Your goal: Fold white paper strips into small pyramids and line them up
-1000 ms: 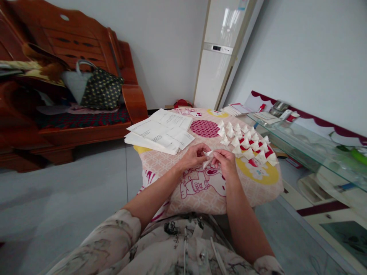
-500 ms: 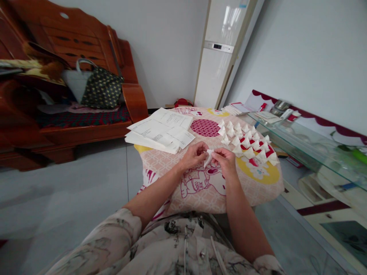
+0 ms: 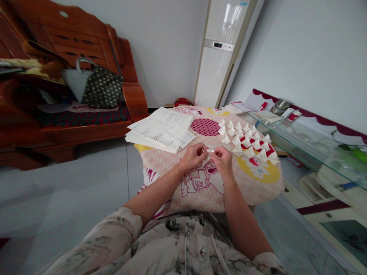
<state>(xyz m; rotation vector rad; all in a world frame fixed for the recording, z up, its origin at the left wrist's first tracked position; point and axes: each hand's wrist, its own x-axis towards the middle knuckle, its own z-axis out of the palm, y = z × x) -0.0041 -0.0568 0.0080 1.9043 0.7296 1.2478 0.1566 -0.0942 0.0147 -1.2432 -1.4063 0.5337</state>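
Observation:
Between my two hands, just above the patterned tablecloth (image 3: 169, 187), is a small folded piece of white paper (image 3: 207, 157). My left hand (image 3: 195, 156) pinches its left side between thumb and fingers. On the other side, my right hand (image 3: 223, 159) grips it with curled fingers, covering part of it. Beyond my right hand stand several folded white paper pieces with pointed tops (image 3: 249, 143), set out in rows. A stack of printed white paper sheets (image 3: 160, 130) lies at the table's far left.
A glass-topped cabinet (image 3: 309, 141) with small items on it runs along the right wall. At the left is a wooden sofa (image 3: 94, 133) holding a dark patterned bag (image 3: 103, 88). A tall white air conditioner (image 3: 213, 68) stands in the back corner.
My right hand has shifted slightly left and turned inward, closer to my left hand. Less of the folded paper shows between them. The rows and the stack look the same.

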